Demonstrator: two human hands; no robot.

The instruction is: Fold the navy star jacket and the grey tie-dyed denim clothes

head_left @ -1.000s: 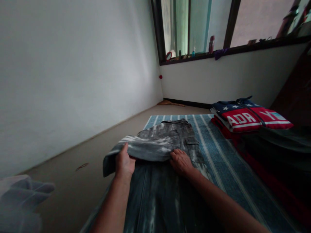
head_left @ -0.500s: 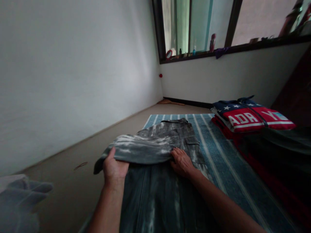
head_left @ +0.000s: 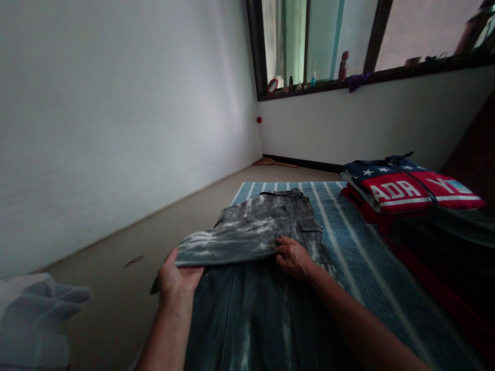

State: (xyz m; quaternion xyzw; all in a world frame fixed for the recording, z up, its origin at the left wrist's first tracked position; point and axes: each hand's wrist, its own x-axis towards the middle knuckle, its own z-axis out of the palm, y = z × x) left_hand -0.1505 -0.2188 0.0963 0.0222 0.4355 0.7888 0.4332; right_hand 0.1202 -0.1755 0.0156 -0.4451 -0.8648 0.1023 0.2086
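Note:
A grey, white-streaked garment with a flap pocket lies before me; its exact kind I cannot tell. A section of it is turned across the darker cloth below. At the left end of this section, my left hand is closed on the edge, the thumb on top and the fingers underneath. My right hand pinches the same edge farther right, just below the pocket. Beneath the garment spreads a blue cloth with white stripes.
Folded clothes with a red, white and blue top are stacked at the right, beside dark cloth. Pale fabric sits at lower left. A white wall rises on the left; small items line the windowsill.
The raised left end of the turned section has come down and lies flatter. My left hand has shifted slightly left and down, still gripping. My right hand keeps its place on the edge.

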